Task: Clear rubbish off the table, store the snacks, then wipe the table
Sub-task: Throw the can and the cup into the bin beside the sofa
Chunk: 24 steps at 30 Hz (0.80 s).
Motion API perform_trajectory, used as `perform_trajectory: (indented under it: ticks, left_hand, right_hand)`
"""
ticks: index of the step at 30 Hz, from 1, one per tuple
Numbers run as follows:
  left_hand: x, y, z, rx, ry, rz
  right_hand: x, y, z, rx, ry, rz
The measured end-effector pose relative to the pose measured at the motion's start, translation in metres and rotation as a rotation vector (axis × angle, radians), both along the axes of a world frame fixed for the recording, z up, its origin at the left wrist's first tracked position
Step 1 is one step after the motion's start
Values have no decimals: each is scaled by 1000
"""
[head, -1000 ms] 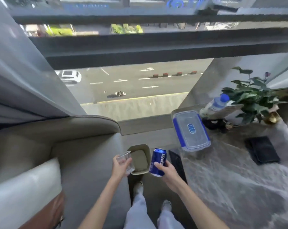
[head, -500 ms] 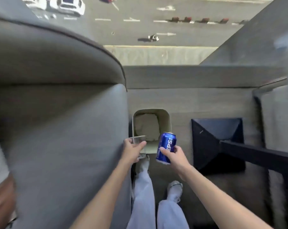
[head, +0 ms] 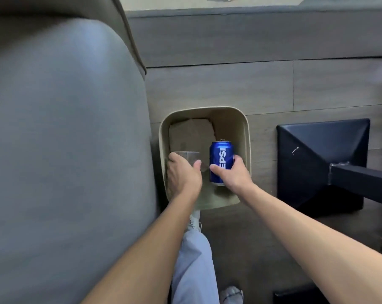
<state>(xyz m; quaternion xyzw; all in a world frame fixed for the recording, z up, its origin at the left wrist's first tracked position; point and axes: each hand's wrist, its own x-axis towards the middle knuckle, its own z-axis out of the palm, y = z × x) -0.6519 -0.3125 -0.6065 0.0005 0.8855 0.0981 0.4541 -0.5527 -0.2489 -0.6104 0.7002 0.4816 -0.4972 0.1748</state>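
A beige waste bin [head: 243,119] stands on the floor between the sofa and the table's base. Crumpled brown paper [head: 191,133] lies in its bottom. My left hand [head: 182,175] grips a clear plastic cup [head: 189,156] over the bin's left side. My right hand [head: 232,174] holds a blue Pepsi can [head: 220,159] upright over the bin's right half. Both hands are inside the bin's rim outline. The table top is out of view.
A grey sofa [head: 65,150] fills the left. The table's black pyramid base [head: 321,154] and dark post [head: 361,181] stand right of the bin. My legs and pale shoes [head: 194,222] are below the bin on the wood-look floor [head: 229,84].
The view has tipped down from the window and table to the floor. Both hands, with cup and can, have come down over the bin's opening.
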Motion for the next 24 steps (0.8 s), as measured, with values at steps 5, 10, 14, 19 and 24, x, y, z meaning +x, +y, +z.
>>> perform_trajectory:
  ticks: [5,10,14,19,24]
  left_hand:
    - [-7,16,-47,-72,15,50]
    - [-8,25,-74,-24,-114,-6]
    - [-2,6,-44,61,-92,-402]
    - [-16,-30,40,267,-173,-609]
    - [-35,-64,162,286,-163,-705]
  right_hand:
    - [-19,10,-50,58,-61,66]
    - [-32,8,-72,117,-52,81]
    - [-20,-8,-44,83,-69,389]
    - [-8,-13,40,130,-90,739]
    - [8,-26,167,205,-24,680]
